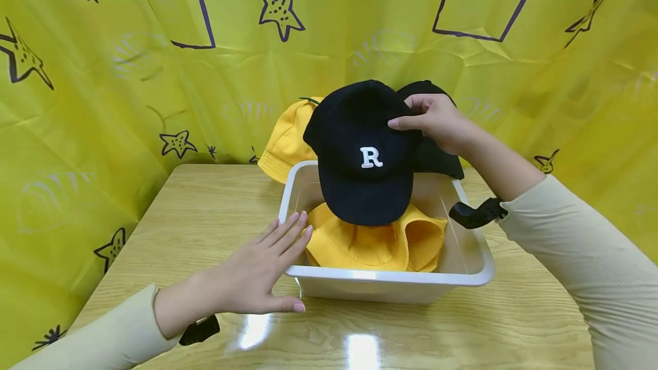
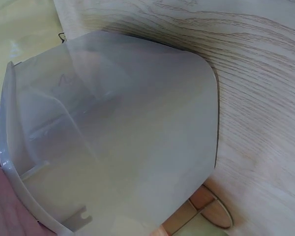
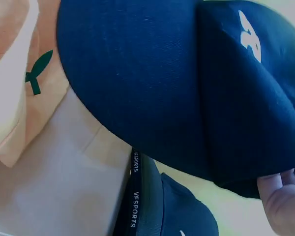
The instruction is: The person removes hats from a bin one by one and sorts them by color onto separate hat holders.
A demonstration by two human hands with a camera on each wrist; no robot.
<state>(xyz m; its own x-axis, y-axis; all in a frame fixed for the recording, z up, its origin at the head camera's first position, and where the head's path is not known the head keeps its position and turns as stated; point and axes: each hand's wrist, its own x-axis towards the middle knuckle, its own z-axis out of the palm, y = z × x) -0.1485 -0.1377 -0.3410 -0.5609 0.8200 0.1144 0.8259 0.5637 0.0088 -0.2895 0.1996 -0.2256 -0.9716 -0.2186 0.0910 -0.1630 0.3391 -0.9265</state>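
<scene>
Hanging from right fingers [image 1: 420, 99], black cap [image 1: 354, 147]

- A white block letter "R" [image 1: 371, 157] stands on the front of the black cap [image 1: 354, 110], just above the brim [image 1: 367, 204]; the head view shows it plainly.
- The same "R" appears in the right wrist view, turned on its side and narrowed by the slant of the fabric.
- "VFSPORTS" in white capitals runs lengthwise along the dark band [image 3: 135, 206] of the second black cap [image 3: 189, 211]; it shows twice, the upper one smaller and less clear.
- A white mark [image 3: 182, 233] on that second black cap is cut off by the frame's lower edge and cannot be read.
</scene>
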